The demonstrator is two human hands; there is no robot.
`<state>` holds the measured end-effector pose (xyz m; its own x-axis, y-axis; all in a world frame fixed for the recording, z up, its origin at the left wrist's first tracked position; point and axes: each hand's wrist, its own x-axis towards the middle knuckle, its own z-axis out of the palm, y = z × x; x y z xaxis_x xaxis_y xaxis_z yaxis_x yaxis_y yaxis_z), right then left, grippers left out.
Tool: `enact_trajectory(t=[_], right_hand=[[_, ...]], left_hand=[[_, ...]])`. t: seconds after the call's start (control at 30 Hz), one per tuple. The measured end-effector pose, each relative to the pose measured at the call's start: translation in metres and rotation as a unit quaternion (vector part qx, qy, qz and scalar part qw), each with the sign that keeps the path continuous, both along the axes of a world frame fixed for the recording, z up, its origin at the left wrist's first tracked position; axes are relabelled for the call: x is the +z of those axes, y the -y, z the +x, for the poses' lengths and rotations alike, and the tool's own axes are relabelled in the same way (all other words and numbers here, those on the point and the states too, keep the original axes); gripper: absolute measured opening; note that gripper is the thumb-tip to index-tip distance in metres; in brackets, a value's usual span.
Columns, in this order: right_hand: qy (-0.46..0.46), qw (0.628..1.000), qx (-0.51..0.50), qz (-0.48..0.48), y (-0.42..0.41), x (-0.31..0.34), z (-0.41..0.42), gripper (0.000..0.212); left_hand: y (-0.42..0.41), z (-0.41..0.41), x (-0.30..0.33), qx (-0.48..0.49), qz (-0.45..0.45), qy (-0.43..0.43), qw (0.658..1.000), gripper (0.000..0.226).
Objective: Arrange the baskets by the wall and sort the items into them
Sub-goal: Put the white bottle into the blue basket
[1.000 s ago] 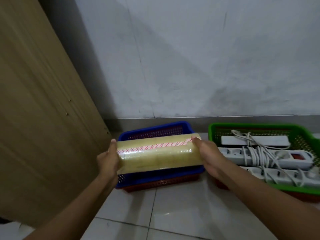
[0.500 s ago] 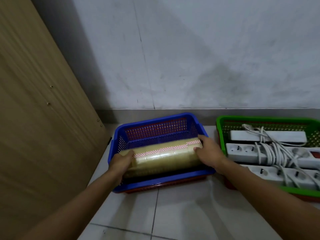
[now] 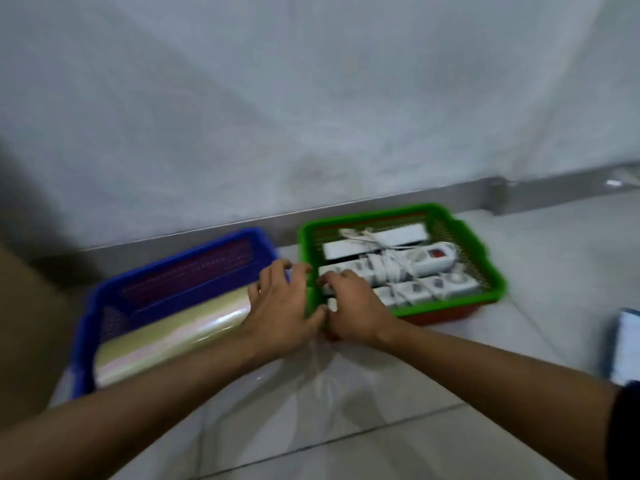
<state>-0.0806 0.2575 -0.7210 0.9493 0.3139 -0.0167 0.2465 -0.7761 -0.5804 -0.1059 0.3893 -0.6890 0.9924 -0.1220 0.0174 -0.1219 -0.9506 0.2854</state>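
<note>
A blue basket [image 3: 86,327] stands by the wall on the left. A long roll of clear tape [image 3: 166,337] lies along its near side. To its right stands a green basket [image 3: 485,261] holding several white power strips [image 3: 415,268] with coiled cords. My left hand [image 3: 280,306] hovers over the blue basket's right end with its fingers spread, the tips reaching the green rim. My right hand [image 3: 351,306] is on the green basket's near-left corner, fingers inside the rim and thumb outside. The frame is blurred.
A red basket [image 3: 446,313] shows beneath the green one. A wooden board [image 3: 24,327] leans at the far left. A blue and white object [image 3: 625,348] lies at the right edge. The floor is pale tile with a grey skirting [image 3: 519,194] along the wall.
The tape roll went down into the blue basket and both hands let go of it. Both hands moved right to the gap between the baskets. The view swung right.
</note>
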Motion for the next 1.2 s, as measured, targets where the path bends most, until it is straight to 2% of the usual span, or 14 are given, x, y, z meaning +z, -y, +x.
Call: enact_trajectory(t=[0.07,0.13,0.23,0.37,0.43,0.53,0.63,0.7,1.03,1.2], right_hand=[[0.022,0.999,-0.018,-0.037,0.054,0.004,-0.016,0.066],[0.029,0.995,-0.041,-0.089,0.116,-0.003,-0.033,0.07],[-0.012,0.983,-0.126,-0.135,0.205,-0.01,-0.076,0.057],[-0.085,0.942,-0.262,-0.192,0.292,-0.017,-0.148,0.052],[-0.132,0.923,-0.286,-0.22,0.32,-0.026,-0.183,0.061],[-0.259,0.891,-0.291,-0.234,0.34,-0.039,-0.229,0.092],[-0.344,0.868,-0.288,-0.216,0.339,-0.052,-0.259,0.114],[-0.357,0.863,-0.294,-0.202,0.336,-0.062,-0.266,0.119],[-0.255,0.902,-0.288,-0.195,0.329,-0.049,-0.225,0.109],[-0.173,0.939,-0.228,-0.189,0.302,-0.021,-0.161,0.117]], left_hand=[[0.059,0.005,0.007,-0.109,0.027,-0.002,0.994,0.058],[0.121,0.005,0.005,-0.192,0.046,-0.007,0.98,0.055],[0.204,-0.012,-0.011,-0.301,0.084,0.0,0.95,0.056],[0.271,-0.055,-0.042,-0.387,0.073,-0.011,0.919,0.06],[0.284,-0.075,-0.061,-0.425,0.092,-0.046,0.899,0.062],[0.29,-0.089,-0.084,-0.479,0.171,-0.083,0.857,0.067],[0.292,-0.088,-0.099,-0.489,0.204,-0.104,0.842,0.069],[0.293,-0.085,-0.105,-0.489,0.207,-0.11,0.84,0.068],[0.28,-0.054,-0.093,-0.463,0.159,-0.139,0.861,0.056],[0.248,-0.022,-0.067,-0.409,0.086,-0.156,0.895,0.056]])
